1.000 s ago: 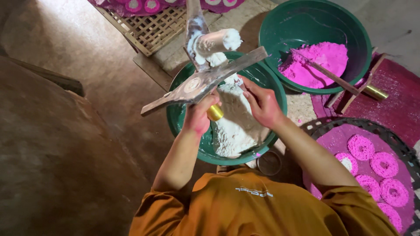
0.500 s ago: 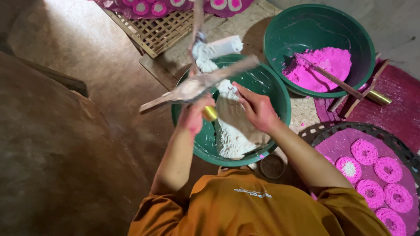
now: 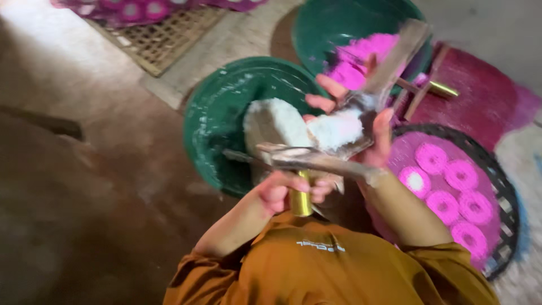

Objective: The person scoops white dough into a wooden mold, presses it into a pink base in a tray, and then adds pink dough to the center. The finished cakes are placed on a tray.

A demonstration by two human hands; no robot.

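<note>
In the head view, the person looks down at both hands, which are raised above a green bowl [image 3: 226, 118] on the floor. The left hand [image 3: 276, 192] is closed around a brass tube [image 3: 302, 197], which stands nearly upright in the fist. Just above this hand lies a long wooden press [image 3: 316, 161], dusted with white; one arm of it goes to the left and the other rises toward the upper right. The right hand [image 3: 353, 121] is closed loosely on a lump of white dough [image 3: 336, 129], with the fingers [image 3: 330, 87] spread over the top and the thumb at the side, and it presses the dough against the wooden arm. More white dough [image 3: 271, 121] lies in the green bowl, directly behind the hands.

Further back stands a second green bowl [image 3: 316, 28] with pink dough [image 3: 361, 53] in it. To the right a round dark tray [image 3: 499, 186] carries pink rings [image 3: 446, 175] on a pink cloth. At the upper left a woven mat [image 3: 164, 34] lies on the floor. The person wears an orange shirt [image 3: 327, 271]. The picture is somewhat blurred.
</note>
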